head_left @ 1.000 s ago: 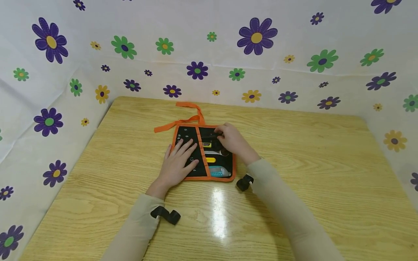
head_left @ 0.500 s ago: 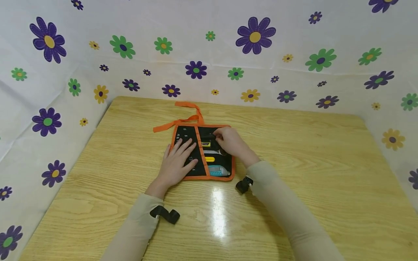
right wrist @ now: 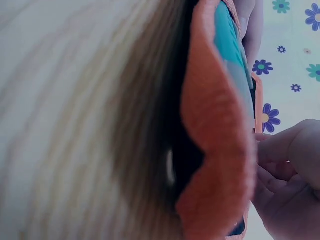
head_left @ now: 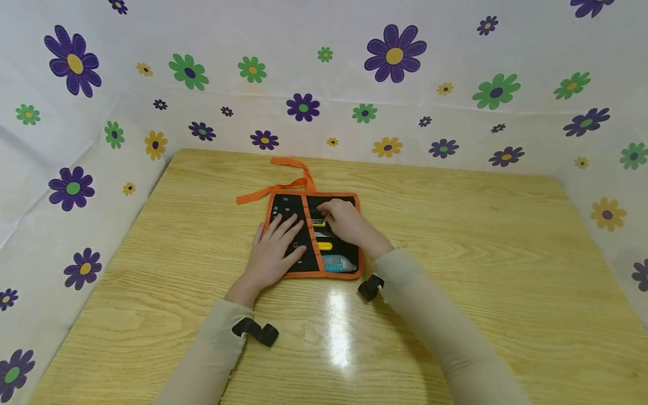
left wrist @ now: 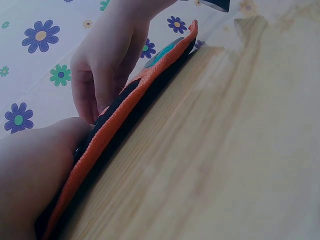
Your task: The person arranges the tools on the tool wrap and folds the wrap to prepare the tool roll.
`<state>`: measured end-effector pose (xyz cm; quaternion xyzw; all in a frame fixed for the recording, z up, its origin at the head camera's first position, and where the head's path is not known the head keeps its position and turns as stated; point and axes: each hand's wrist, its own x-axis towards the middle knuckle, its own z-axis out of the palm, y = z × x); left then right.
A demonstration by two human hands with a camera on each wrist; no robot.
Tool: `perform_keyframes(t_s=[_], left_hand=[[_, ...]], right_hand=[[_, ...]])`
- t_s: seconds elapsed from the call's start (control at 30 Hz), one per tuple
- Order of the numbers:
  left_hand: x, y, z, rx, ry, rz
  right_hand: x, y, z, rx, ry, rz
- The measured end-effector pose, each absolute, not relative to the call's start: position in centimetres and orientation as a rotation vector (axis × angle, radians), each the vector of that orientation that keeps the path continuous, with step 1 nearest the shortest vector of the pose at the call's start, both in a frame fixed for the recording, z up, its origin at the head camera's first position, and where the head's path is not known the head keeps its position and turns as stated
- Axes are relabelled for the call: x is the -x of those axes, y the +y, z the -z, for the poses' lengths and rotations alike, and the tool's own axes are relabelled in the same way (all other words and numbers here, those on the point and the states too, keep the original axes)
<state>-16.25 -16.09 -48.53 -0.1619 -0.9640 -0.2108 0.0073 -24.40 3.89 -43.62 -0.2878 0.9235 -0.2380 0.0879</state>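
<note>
A black tool pouch with orange trim (head_left: 329, 275) lies unrolled on the table, its left flap printed with white numbers. My left hand (head_left: 275, 248) rests flat on that flap, fingers spread. Over the upper pockets is my right hand (head_left: 346, 222), its bent fingertips at a black part near the top; whether they pinch something dark is hidden. Below it, a yellow-labelled item (head_left: 318, 223), a yellow handle (head_left: 325, 246) and a teal utility knife (head_left: 335, 263) sit in pockets. In the right wrist view, the pouch edge (right wrist: 217, 115) covers part of the right hand (right wrist: 292, 175).
Orange ties (head_left: 255, 196) trail from the pouch's top edge onto the wooden table (head_left: 455, 225). Behind and at the sides hangs a white cloth (head_left: 212, 34) with printed flowers. A black camera (head_left: 260, 332) is strapped to the left sleeve, another (head_left: 371, 287) to the right.
My right hand has moved left across the pouch toward the orange divider strip, and now covers more of the middle pockets. My left hand has stayed in place.
</note>
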Motion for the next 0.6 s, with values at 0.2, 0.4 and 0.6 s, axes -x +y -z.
perform_keyframes(t_s=[0.2,0.4,0.6], left_hand=[[16.2,-16.1,48.3,0.506,-3.017,0.674],[16.1,-16.1,48.1,0.512,-3.026,0.664],[16.1,-16.0,48.2,0.513,-3.020,0.663]], right_hand=[[24.2,4.0,43.5,0.852,2.716,0.732],[23.2,5.2,43.0,0.823,2.650,0.804],[21.2,6.3,42.4,0.955,2.668,0.770]])
